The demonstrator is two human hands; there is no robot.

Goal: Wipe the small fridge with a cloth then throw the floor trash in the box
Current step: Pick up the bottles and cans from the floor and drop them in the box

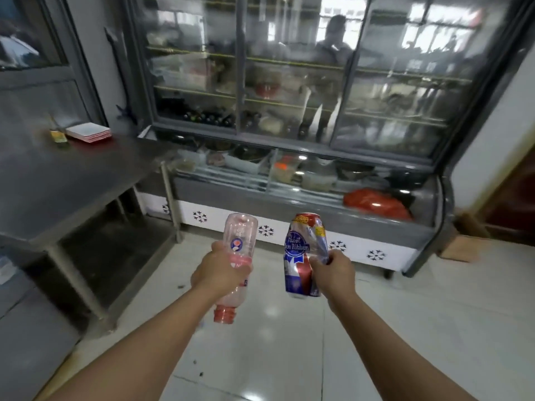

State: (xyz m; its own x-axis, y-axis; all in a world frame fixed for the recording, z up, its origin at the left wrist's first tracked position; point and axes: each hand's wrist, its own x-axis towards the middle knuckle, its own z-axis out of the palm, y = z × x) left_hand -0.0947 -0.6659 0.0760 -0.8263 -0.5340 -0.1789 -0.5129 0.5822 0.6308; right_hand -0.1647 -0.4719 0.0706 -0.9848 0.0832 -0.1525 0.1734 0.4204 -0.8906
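A person's left hand [220, 270] clenches an empty plastic bottle [236, 264] mid-body, cap down. The right hand [333, 272] grips a dented beer can [302, 256] plus crumpled clear plastic [320, 244]. Both are held above the floor [405, 328] and look light, crushable, slippery.

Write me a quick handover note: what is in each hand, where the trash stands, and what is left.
Left hand: gripping a clear plastic bottle, red cap pointing down.
Right hand: gripping a dented Pabst Blue Ribbon can together with a crumpled clear wrapper.
Both items are off the floor, held up in front of the display fridge.
A cardboard box sits on the floor right of the fridge.
No cloth in view; wiping cannot be confirmed.
Left: drop both loads in the box.
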